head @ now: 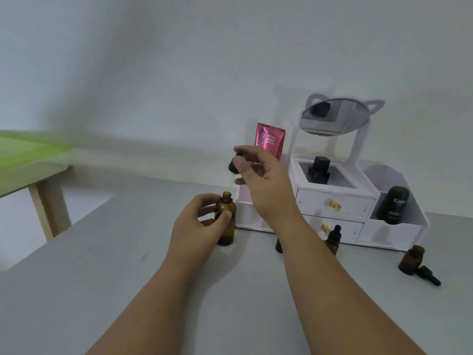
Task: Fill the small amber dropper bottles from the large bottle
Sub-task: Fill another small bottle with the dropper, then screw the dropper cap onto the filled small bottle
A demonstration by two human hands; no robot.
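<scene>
Right forearm (307, 242) hides most of one small bottle (279, 245)

Large bottle (225, 219) stands on the table (102, 290), left of the organiser (332, 201); three small bottles (334, 239) in front of it (one partly hidden); a dropper (430, 275) lies beside the rightmost.

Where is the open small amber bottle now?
In the head view, the open small amber bottle stands at the table's far right, before the white organizer, its black dropper cap lying beside it.
</scene>
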